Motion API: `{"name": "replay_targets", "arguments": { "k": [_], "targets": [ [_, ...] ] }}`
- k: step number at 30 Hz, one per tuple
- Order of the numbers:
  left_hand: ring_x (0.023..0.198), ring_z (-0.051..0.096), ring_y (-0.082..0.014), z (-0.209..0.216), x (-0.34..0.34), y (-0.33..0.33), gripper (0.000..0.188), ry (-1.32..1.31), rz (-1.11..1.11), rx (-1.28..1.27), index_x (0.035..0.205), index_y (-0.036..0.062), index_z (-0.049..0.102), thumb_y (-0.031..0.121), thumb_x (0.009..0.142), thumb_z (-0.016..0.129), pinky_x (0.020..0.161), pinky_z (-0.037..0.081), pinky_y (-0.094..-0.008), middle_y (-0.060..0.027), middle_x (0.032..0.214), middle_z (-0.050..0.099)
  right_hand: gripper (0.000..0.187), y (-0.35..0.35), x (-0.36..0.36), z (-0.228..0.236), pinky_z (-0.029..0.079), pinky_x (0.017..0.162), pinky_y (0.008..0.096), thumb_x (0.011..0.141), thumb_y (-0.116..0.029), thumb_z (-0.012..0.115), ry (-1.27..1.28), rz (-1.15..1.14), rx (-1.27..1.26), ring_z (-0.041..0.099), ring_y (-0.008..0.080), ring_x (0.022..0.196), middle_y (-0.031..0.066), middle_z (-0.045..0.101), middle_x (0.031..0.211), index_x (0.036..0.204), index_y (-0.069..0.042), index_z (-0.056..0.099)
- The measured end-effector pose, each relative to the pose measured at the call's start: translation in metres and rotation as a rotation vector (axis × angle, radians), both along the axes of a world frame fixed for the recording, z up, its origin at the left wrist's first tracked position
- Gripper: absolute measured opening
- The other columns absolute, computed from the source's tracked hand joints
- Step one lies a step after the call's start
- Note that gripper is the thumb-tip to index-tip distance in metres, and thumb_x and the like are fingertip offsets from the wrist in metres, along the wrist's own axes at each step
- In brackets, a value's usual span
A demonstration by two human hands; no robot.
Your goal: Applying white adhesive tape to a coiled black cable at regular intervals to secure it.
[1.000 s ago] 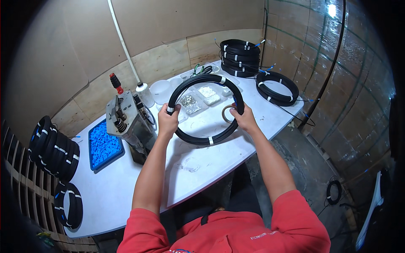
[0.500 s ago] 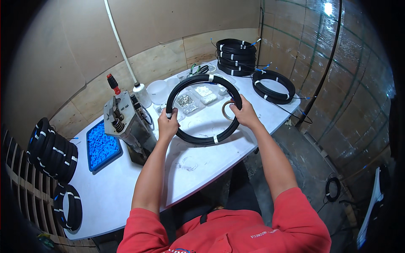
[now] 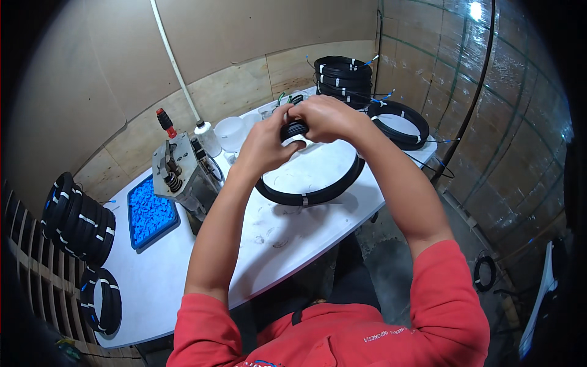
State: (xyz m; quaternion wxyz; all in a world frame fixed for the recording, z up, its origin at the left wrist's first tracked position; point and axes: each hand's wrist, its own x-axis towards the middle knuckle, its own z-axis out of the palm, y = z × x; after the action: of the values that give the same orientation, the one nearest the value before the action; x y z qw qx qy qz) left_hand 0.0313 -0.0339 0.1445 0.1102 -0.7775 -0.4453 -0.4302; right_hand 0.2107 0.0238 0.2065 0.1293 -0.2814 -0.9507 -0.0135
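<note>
Both hands, left hand (image 3: pixel 264 145) and right hand (image 3: pixel 324 116), raised, apparently pinch the black cable coil (image 3: pixel 309 194).

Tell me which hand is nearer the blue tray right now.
Left. The left hand grips the black cable coil on the side toward the blue tray; the right hand holds the coil farther away.

Both forearms rise from the lower edge and converge above the middle of the view, elbows bent and spread apart. The left hand (image 3: pixel 266 144) curls with fingers closed, thumb forward. The right hand (image 3: pixel 327 116) arches over it, knuckles up, fingers closed, touching the left.
</note>
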Motion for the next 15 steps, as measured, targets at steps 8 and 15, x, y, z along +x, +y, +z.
{"name": "replay_targets", "arguments": {
  "k": [8,15],
  "targets": [
    [0.070,0.068,-0.0332,0.002,-0.011,0.010,0.051,-0.105,0.019,-0.338,0.130,0.0077,0.049,0.012,0.085,0.072,0.066,0.050,-0.0392,-0.0188,0.076,0.069,0.054,0.034,0.046,-0.018,0.054,0.079,0.0371,0.063,-0.022,0.088,0.261,-0.077,-0.138,0.067,0.0245,0.081,0.0122,0.071,0.092,0.112,-0.009,0.068],
    [0.060,0.060,-0.0319,0.007,-0.012,0.014,0.022,0.001,0.063,-0.298,0.094,-0.0005,0.062,0.017,0.084,0.071,0.058,0.046,-0.0401,-0.0191,0.067,0.062,0.017,0.035,0.065,-0.055,0.047,0.065,0.0343,0.079,-0.010,0.070,0.377,-0.051,-0.301,0.057,0.0195,0.064,0.0117,0.062,0.070,0.094,-0.004,0.066]
  ]
}}
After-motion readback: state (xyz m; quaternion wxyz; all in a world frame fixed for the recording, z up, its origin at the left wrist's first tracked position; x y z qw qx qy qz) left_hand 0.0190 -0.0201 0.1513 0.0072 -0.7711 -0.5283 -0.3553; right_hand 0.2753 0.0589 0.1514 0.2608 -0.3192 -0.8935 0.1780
